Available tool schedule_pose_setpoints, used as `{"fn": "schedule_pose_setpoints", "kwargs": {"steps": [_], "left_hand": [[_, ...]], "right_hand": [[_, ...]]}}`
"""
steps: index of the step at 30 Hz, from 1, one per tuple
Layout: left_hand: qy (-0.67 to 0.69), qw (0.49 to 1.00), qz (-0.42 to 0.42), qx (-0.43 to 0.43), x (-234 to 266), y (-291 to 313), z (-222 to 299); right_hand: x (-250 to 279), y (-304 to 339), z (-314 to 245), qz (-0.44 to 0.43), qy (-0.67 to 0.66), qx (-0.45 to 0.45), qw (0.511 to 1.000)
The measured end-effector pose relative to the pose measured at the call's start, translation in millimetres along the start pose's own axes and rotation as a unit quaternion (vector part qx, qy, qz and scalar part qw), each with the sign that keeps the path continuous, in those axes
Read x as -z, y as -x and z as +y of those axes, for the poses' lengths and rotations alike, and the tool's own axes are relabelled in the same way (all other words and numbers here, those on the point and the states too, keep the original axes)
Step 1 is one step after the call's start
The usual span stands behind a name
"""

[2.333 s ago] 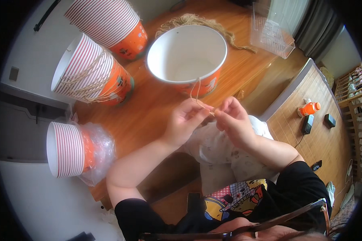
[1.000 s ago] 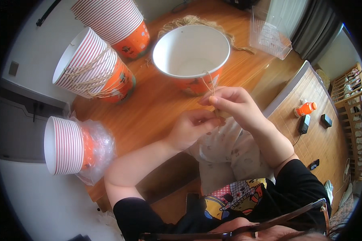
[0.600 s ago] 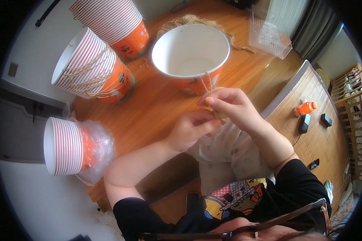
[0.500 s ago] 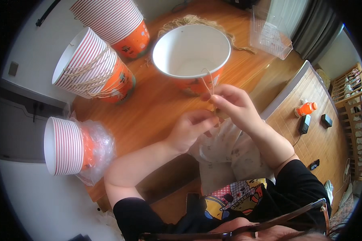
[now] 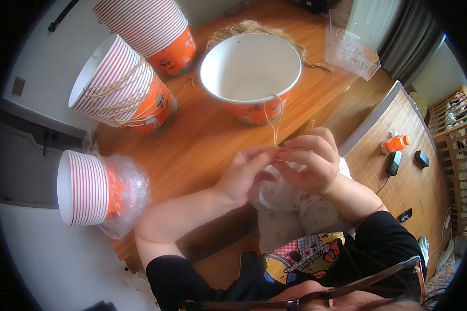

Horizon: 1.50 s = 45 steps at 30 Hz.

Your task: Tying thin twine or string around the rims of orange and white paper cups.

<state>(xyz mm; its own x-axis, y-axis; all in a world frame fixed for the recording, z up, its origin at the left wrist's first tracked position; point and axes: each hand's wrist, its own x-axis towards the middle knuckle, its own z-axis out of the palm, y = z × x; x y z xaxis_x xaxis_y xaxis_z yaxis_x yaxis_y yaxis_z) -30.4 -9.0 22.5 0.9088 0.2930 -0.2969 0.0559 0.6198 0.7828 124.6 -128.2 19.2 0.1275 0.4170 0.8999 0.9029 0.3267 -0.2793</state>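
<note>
Near the bucket (image 5: 244, 111), left hand (image 5: 242, 173) and right hand (image 5: 312, 165) pinch its string (image 5: 275, 139), apparently knotting; tightening would need an even pull.

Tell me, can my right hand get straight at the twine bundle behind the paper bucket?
Probably not straight: the paper bucket stands between the right hand and the twine bundle. Reaching around its right side looks possible, as loose strands trail there.

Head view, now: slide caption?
Left hand and right hand meet at twine running from an orange bucket on a wooden table.
</note>
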Motion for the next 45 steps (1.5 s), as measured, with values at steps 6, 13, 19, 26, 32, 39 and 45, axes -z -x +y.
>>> {"fn": "schedule_pose_setpoints", "kwargs": {"steps": [6, 13, 19, 26, 32, 39, 45], "left_hand": [[-0.005, 1.0, -0.005, -0.005, 0.5, 0.2, -2.3], [-0.001, 1.0, -0.013, -0.011, -1.6, 0.1, 1.2], [-0.001, 0.999, -0.028, -0.034, 2.4, -0.1, 1.4], [-0.029, 0.996, -0.019, -0.088, -8.2, -3.6, 5.0], [-0.059, 0.993, -0.017, -0.102, -7.3, -3.6, 5.4], [-0.056, 0.993, -0.021, -0.103, -6.8, -5.1, 6.2], [-0.079, 0.991, -0.021, -0.107, -4.5, -5.7, 6.0]], "right_hand": [[3.3, -1.5, 0.9, -0.01, 0.002, 0.006, 1.0], [7.8, -1.3, 3.0, -0.034, -0.079, -0.023, 0.996], [6.6, 8.9, 5.7, -0.061, -0.271, -0.192, 0.941], [-6.2, 23.8, 1.2, -0.052, -0.615, -0.468, 0.633], [-1.2, 23.6, 8.4, -0.086, -0.705, -0.5, 0.495], [-4.0, 19.3, -2.1, -0.058, -0.633, -0.536, 0.556], [-2.3, 21.5, -0.8, -0.054, -0.634, -0.517, 0.573]]}}
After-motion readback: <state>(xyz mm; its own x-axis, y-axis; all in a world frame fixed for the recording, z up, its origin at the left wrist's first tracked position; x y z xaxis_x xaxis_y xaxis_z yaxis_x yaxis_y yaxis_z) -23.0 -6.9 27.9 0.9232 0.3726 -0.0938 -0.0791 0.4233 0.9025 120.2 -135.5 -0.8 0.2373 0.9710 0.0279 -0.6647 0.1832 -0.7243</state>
